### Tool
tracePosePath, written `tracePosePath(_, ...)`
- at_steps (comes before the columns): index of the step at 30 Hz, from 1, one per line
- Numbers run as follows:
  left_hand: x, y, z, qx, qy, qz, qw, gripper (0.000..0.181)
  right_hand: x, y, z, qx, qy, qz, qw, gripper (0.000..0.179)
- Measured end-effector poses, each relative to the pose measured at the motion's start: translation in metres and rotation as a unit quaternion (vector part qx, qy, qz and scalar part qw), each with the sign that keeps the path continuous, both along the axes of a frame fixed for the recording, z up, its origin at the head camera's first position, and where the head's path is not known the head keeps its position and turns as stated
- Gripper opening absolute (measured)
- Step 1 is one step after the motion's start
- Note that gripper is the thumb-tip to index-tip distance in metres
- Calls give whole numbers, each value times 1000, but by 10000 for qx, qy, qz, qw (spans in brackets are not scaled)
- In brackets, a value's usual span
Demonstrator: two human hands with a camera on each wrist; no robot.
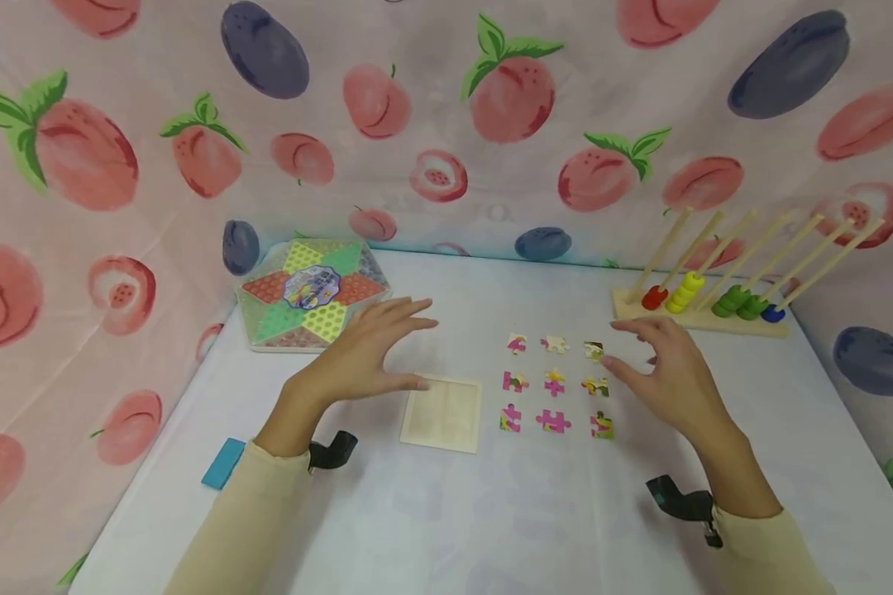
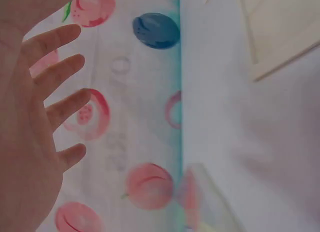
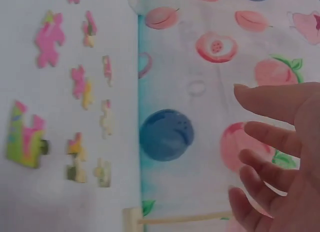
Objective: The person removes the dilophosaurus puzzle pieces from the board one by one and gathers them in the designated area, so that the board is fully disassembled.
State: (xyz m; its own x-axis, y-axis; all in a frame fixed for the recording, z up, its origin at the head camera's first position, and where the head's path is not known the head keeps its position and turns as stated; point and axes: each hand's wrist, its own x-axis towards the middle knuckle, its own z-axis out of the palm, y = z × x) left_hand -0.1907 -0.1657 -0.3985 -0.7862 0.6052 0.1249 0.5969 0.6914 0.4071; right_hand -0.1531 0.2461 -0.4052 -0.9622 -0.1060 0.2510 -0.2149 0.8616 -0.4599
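Observation:
Several pink, yellow and green jigsaw pieces (image 1: 554,382) lie apart from one another in rows on the white table. Left of them is a square, pale wooden puzzle tray (image 1: 441,415) with a raised rim. My left hand (image 1: 372,351) hovers over the tray's upper left side, fingers spread and holding nothing; its palm and fingers show in the left wrist view. My right hand (image 1: 666,372) is held in the air just right of the pieces, nearest the upper right one (image 1: 594,350). Its fingers are loosely bent with nothing between them.
At the back left lies a hexagonal board-game box (image 1: 312,286) with coloured triangles. A wooden bead stand (image 1: 707,321) with slanting rods and coloured beads stands at the back right. A blue block (image 1: 224,463) rests beside the left sleeve. A fruit-print curtain (image 1: 432,99) borders the table.

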Motion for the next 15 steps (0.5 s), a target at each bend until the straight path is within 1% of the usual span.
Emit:
tracePosePath(3,-16,3,22,-299,514,-12,9982,80,-13,-5,17,-85,639,183,9978,55)
tracePosePath(6,-31,5,45,-462,1002,34,9939,83,-29,-8,33,-36,1028,295,9943,58)
tracePosePath(9,-46,6,67,-533,1422,115,9883,84,-45,-11,53,172,1127,311,9930,61)
tracePosePath(12,-60,10,88,-726,1778,230,9811,84,-62,-15,71,418,1110,342,9924,65)
tracePosePath(15,-74,15,104,-909,1979,350,9754,84,-77,-17,87,718,1005,386,9916,70)
